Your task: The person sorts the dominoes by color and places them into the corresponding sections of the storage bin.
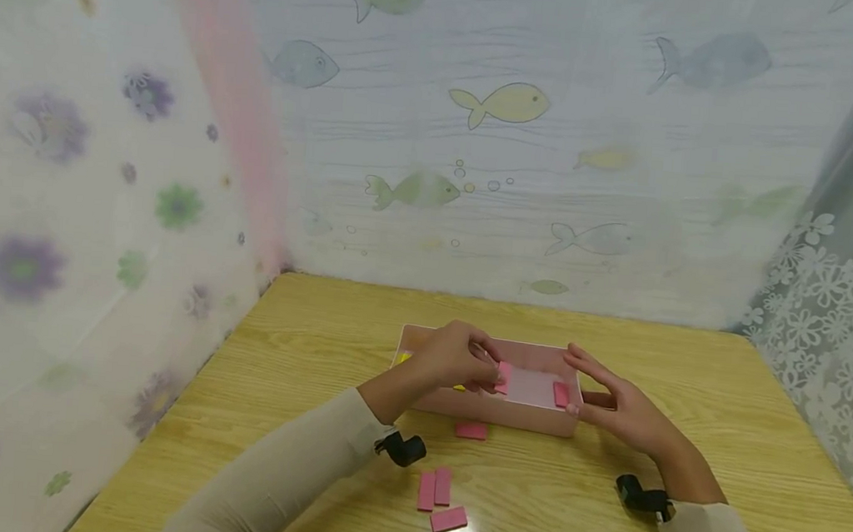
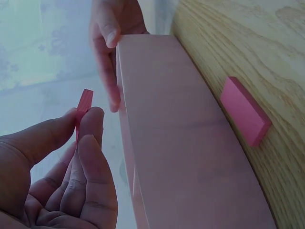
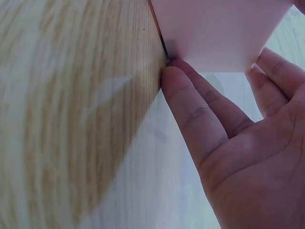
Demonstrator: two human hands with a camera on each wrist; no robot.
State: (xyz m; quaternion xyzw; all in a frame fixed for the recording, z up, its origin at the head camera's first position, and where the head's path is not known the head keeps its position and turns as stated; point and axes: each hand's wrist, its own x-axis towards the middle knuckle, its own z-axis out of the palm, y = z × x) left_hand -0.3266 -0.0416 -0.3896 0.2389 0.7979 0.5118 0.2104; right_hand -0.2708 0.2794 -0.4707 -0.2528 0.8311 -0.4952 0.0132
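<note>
Head view: a person's left hand pinches a slim pink block between thumb and fingers above a rectangular pink box on the wood-grain worktop, while the right hand, grasping nothing, rests nearly straight fingers against the box's right end. Inside, a second pink block sits near that end, with yellow pieces partly hidden to the left. A third pink block lies just in front of the box, three more pink blocks nearer the person. Loading the box appears the step in hand; the next move seems to call for lowering the pinched block, then letting go
</note>
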